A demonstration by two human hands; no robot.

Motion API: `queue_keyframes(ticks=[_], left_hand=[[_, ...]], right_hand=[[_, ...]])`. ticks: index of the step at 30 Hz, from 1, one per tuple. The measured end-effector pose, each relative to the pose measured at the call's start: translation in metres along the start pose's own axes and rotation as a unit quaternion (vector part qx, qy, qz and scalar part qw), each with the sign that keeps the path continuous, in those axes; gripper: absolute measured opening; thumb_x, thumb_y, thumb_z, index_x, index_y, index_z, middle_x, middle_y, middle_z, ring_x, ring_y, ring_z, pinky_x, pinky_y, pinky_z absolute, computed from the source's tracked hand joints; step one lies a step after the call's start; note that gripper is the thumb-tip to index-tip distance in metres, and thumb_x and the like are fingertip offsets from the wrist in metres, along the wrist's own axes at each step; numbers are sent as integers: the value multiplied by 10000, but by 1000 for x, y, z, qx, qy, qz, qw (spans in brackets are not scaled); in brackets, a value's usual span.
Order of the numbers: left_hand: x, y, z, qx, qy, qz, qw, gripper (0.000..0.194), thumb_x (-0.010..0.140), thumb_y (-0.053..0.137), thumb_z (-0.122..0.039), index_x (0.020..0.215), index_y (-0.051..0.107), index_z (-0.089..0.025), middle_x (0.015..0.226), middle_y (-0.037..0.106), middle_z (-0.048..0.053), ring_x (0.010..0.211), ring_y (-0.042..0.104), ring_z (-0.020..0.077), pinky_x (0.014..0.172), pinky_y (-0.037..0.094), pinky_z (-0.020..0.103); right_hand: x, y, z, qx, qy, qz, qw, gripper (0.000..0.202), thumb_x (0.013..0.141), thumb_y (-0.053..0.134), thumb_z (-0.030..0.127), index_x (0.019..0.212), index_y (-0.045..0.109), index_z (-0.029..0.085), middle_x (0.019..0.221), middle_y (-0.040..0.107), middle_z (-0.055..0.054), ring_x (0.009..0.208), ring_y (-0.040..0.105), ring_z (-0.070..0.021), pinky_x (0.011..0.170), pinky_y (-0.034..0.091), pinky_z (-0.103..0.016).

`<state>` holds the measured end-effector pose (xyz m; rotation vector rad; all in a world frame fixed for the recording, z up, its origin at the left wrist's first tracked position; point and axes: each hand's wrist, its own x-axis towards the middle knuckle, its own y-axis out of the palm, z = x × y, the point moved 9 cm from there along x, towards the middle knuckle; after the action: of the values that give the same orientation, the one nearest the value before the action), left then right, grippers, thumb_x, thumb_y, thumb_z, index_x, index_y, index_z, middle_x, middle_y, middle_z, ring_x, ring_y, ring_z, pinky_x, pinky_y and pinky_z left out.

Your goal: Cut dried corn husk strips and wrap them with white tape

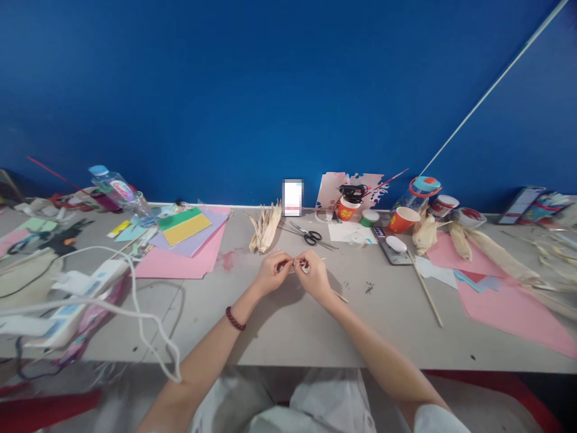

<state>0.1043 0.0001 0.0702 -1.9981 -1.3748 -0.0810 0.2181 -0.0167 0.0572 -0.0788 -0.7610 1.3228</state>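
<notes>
My left hand [273, 272] and my right hand [312, 273] meet over the middle of the grey table, fingertips pinched close together. Between them is something small and pale, too small to make out. A thin stick [339, 296] shows beside my right hand, partly hidden by it. Just beyond my hands, a bundle of dried corn husks [265, 228] lies to the left, and black-handled scissors [310, 236] lie to the right.
Coloured sheets [180, 258] and a power strip [85, 300] with looping white cables are on the left. Paper cups [404, 220], a phone [394, 249], a wooden stick [426, 291], more husks [505, 258] and pink paper [518, 313] occupy the right. A blue wall [270, 90] rises behind.
</notes>
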Motion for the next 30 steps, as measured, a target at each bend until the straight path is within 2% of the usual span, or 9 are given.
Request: queue_keyframes(ticks=[3, 6, 9, 13, 18, 21, 26, 30], left_hand=[[0, 2, 7, -47, -23, 12, 999, 266, 856, 471, -328, 730, 627, -153, 684, 580, 34, 662, 502, 134, 620, 380, 243], [0, 5, 17, -97, -55, 13, 994, 307, 846, 486, -388, 774, 655, -142, 694, 599, 32, 671, 527, 131, 633, 407, 236], [-1, 9, 30, -144, -103, 12, 984, 335, 808, 532, -433, 823, 683, -135, 685, 623, 33, 647, 543, 130, 616, 429, 237], [-2, 10, 40, -168, -147, 2, 975, 323, 770, 580, -417, 889, 696, -139, 678, 648, 37, 637, 571, 136, 606, 447, 238], [-2, 4, 40, -142, -171, -22, 975, 271, 742, 601, -391, 800, 702, -146, 640, 654, 36, 574, 552, 126, 537, 420, 226], [-2, 5, 41, -169, -180, -23, 969, 291, 732, 610, -408, 791, 697, -136, 599, 629, 22, 552, 533, 115, 521, 401, 219], [-6, 5, 54, -273, -231, -49, 933, 339, 711, 636, -434, 841, 670, -124, 551, 579, -6, 508, 498, 89, 472, 348, 203], [-7, 2, 59, -329, -243, -73, 910, 319, 711, 643, -402, 869, 645, -125, 571, 601, 3, 505, 507, 84, 488, 361, 207]], right_hand=[[4, 3, -16, 119, 65, 27, 990, 150, 779, 521, 300, 687, 559, 188, 653, 558, -6, 611, 500, -137, 595, 398, -262], [4, 10, -34, 254, 147, 51, 955, 221, 747, 570, 400, 699, 580, 185, 618, 568, 8, 548, 494, -119, 549, 401, -252], [4, 14, -42, 316, 181, 50, 930, 280, 731, 580, 462, 709, 602, 184, 630, 593, 0, 534, 494, -112, 552, 416, -253], [5, 10, -43, 316, 182, 35, 931, 319, 732, 576, 490, 738, 643, 178, 654, 604, -14, 531, 478, -104, 553, 424, -249], [5, 7, -47, 288, 188, 19, 939, 359, 713, 585, 520, 774, 668, 175, 689, 609, -26, 522, 469, -101, 526, 423, -249], [5, 6, -49, 286, 189, 6, 939, 366, 718, 580, 519, 786, 669, 172, 704, 613, -30, 528, 481, -102, 530, 434, -251], [12, -8, -52, 285, 187, -24, 940, 329, 743, 557, 451, 901, 647, 177, 805, 633, -52, 610, 538, -122, 568, 464, -259], [26, -26, -65, 185, 187, -50, 964, 287, 756, 520, 360, 949, 629, 178, 885, 659, -72, 710, 588, -155, 618, 483, -279]])
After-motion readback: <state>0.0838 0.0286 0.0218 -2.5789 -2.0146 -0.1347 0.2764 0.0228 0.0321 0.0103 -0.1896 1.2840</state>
